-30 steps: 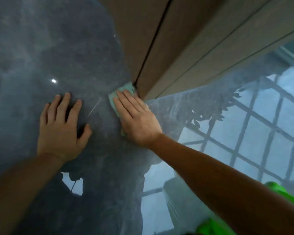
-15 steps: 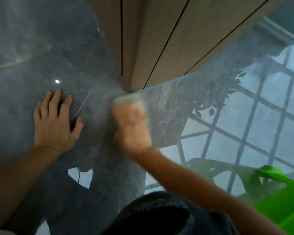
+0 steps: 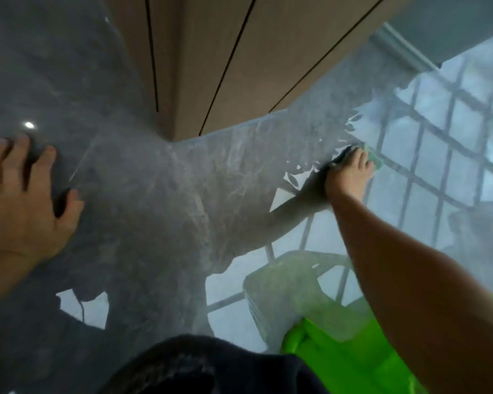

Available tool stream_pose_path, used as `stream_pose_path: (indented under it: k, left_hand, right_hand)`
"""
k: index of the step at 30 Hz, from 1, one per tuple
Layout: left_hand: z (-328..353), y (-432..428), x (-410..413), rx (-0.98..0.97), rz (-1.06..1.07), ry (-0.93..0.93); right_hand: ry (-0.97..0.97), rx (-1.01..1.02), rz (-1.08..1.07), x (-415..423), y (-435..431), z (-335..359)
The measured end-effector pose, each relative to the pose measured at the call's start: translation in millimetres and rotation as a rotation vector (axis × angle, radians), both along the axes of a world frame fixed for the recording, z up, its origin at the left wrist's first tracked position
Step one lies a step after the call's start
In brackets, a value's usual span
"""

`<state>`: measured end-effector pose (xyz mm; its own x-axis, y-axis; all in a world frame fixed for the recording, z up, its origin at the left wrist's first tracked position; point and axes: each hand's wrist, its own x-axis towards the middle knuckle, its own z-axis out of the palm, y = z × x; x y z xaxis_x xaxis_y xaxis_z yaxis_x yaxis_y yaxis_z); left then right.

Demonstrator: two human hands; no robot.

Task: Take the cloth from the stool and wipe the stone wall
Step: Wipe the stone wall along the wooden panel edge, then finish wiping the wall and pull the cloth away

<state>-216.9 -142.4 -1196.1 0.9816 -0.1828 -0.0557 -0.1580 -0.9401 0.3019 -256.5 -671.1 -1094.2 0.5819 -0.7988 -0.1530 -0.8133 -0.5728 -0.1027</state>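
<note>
The wiping stroke is best done with the cloth kept flat under even palm pressure, overlapping passes being carried along the stone wall below the wooden panels. The right hand is pressed flat on the cloth, arm outstretched towards the wall's right side. The left hand is spread on the stone at the left edge, holding nothing.

Veined grey stone wall, pale green cloth, bright green stool.
</note>
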Motion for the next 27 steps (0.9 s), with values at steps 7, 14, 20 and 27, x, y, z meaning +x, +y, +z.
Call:
stream_pose_path:
  k: [7,14,20,27]
  left_hand:
    - [9.6,-1.5,1.0,0.078,-0.088,-0.046]
    - [82.1,-92.5,-23.0,-0.206,0.235,0.136]
    - [181.8,-127.7,-49.5,-0.649,0.793,0.907]
    - [463.1,-140.0,-160.4,-1.094,0.755,1.471]
  right_hand:
    - [-0.164,0.246,0.87,-5.1,276.7,-13.1]
    - [-0.197,0.919,0.735,-10.9,308.9,17.9]
    - [-0.525,1.675,-0.861,-76.9,299.5,111.6]
    - [-0.115,1.654,-0.587,-228.0,260.8,380.0]
